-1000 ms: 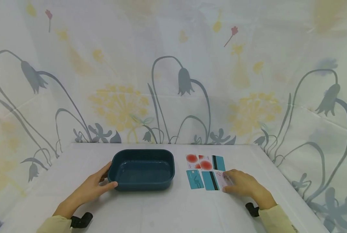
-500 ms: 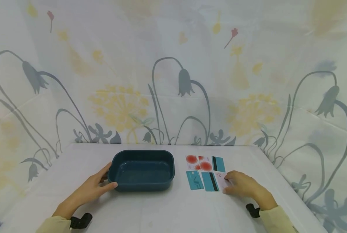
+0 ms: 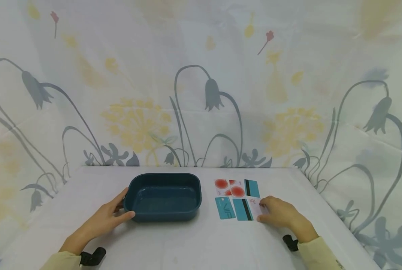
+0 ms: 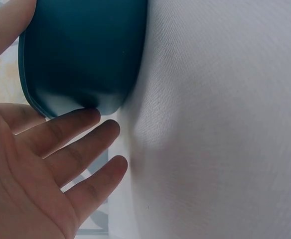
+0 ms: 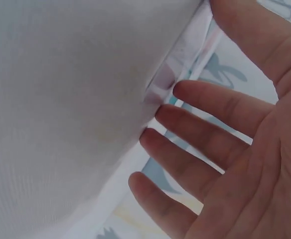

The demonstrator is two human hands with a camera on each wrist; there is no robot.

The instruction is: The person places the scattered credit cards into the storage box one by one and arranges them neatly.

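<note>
Right fingers (image 5: pixel 205 133) apart; perhaps against card (image 3: pixel 255 207)

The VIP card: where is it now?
In the head view, the VIP card lies right of the dish, leftmost in the front row, beside a striped card.

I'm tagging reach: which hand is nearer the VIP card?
Right. The right hand is right of the VIP card, at its row's pale card; the left hand is farther off to the left, across the dish.
</note>
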